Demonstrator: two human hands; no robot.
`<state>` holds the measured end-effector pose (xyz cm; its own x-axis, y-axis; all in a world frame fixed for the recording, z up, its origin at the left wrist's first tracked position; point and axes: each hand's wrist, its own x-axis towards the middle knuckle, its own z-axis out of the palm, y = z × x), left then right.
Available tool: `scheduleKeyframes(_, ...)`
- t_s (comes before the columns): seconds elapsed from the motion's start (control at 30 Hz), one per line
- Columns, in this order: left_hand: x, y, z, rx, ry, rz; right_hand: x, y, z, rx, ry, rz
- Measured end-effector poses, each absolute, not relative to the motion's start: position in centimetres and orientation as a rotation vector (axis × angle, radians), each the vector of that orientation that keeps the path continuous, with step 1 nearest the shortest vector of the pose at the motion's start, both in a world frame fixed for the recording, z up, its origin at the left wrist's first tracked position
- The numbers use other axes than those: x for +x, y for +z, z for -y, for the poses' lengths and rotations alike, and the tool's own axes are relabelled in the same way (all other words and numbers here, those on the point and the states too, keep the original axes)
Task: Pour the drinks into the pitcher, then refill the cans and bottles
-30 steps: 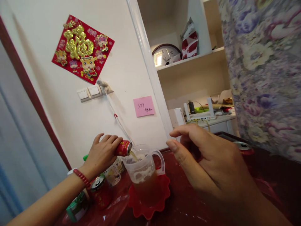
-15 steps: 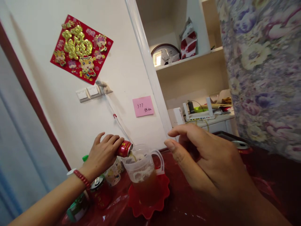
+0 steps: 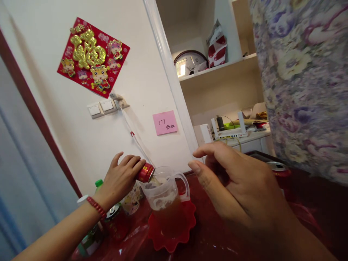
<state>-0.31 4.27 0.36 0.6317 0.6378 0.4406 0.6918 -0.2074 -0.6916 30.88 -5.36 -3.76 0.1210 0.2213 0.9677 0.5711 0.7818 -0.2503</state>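
Observation:
My left hand point(image 3: 119, 180), with a red bead bracelet on the wrist, is closed around a red drink can point(image 3: 145, 173) tipped over a clear plastic jug point(image 3: 166, 200). Brown liquid with foam fills the jug about halfway. The jug stands on a red scalloped coaster point(image 3: 174, 232) on the dark red table point(image 3: 217, 235). My right hand point(image 3: 239, 188) hovers close to the camera, to the right of the jug, fingers loosely curled and holding nothing I can see.
Another red can point(image 3: 115, 221) and a green-capped bottle point(image 3: 89, 241) stand by my left forearm. A further can point(image 3: 277, 168) sits behind my right hand. Flowered fabric point(image 3: 304, 83) hangs at right. Shelves with a clock point(image 3: 190, 63) and a router point(image 3: 230, 132) lie behind.
My left hand has tipped the can a little further into the jug. The view has shifted slightly; my right hand stays about where it was.

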Motion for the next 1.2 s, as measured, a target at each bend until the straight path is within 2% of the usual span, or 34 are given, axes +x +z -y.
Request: scheduleKeyframes(1.2,-0.78,-0.28,-5.06,-1.884,-0.072,0.775,30.84,-3.72,5.19,-0.669,-0.286,1.462)
